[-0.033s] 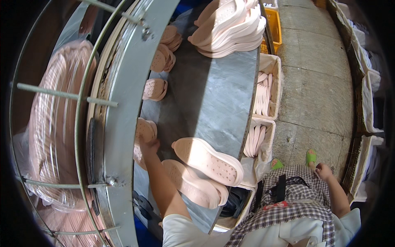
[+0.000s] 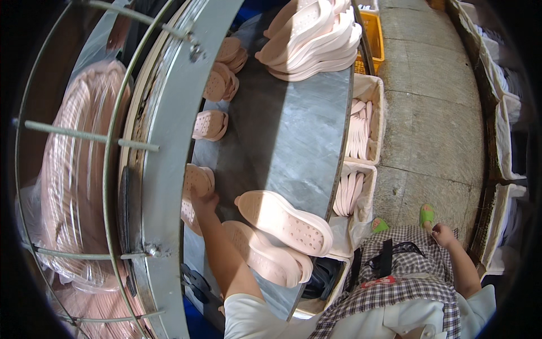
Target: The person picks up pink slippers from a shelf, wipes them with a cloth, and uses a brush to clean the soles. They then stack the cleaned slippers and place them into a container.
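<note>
At the left edge of the grey table (image 2: pixel 305 147), my left hand (image 2: pixel 204 199) grips a pale pink shoe sole (image 2: pixel 197 179) with round holes. Part of that sole is hidden by the metal frame and by my fingers. Closer to me lies a pale pink sole (image 2: pixel 285 223), hollow side up, beside a small overlapping group of soles (image 2: pixel 254 251). My right hand (image 2: pixel 444 234) hangs beside my checked apron (image 2: pixel 406 243), its fingers curled, with nothing visible in them.
Along the left runs a grey metal frame (image 2: pixel 169 130) with a wire guard. Behind it are plastic-wrapped pink bundles (image 2: pixel 84 175). A large stack of soles (image 2: pixel 316 45) and smaller stacks (image 2: pixel 217 82) occupy the table's far part. Lined bins (image 2: pixel 379 121) stand between table and concrete aisle (image 2: pixel 432 113).
</note>
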{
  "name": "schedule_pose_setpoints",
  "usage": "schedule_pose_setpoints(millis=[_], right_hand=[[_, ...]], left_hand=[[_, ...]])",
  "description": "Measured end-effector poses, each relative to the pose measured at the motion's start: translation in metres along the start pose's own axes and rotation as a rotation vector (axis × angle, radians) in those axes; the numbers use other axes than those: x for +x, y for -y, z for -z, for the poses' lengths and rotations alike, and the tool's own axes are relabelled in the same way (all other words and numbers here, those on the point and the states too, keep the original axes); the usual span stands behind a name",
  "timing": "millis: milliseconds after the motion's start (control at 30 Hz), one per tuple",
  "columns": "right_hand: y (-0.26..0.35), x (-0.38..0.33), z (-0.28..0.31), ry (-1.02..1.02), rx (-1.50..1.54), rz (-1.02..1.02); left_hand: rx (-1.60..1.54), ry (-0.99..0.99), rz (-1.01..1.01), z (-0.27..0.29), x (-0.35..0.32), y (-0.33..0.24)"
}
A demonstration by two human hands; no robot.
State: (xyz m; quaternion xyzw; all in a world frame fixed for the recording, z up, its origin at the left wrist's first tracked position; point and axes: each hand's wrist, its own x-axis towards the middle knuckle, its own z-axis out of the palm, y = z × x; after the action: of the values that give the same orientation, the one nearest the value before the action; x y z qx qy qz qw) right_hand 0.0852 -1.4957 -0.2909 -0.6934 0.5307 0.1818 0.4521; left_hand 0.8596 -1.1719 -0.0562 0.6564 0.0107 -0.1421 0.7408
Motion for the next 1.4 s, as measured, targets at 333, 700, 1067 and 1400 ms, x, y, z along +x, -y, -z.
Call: schedule_pose_setpoints(millis=[333,700,1067,1400], right_hand=[[0.025,0.033,0.046,0.013,0.036,0.198],[0.253,0.010,0.136,0.377,0.667,0.690],[0.220,-0.093,0.229,0.841,1.517,0.743],[0.172,-0.113,0.253,0.696,1.474,0.712]], left_hand=[[-0.549,-0.235,0.128,-0.100,-0.075,-0.048],[-0.599,0.175,0.364,-0.235,-0.394,-0.031],[-0.073,0.814,0.451,-0.317,-0.510,0.078],[-0.276,0.771,0.028,-0.383,-0.474,0.110]])
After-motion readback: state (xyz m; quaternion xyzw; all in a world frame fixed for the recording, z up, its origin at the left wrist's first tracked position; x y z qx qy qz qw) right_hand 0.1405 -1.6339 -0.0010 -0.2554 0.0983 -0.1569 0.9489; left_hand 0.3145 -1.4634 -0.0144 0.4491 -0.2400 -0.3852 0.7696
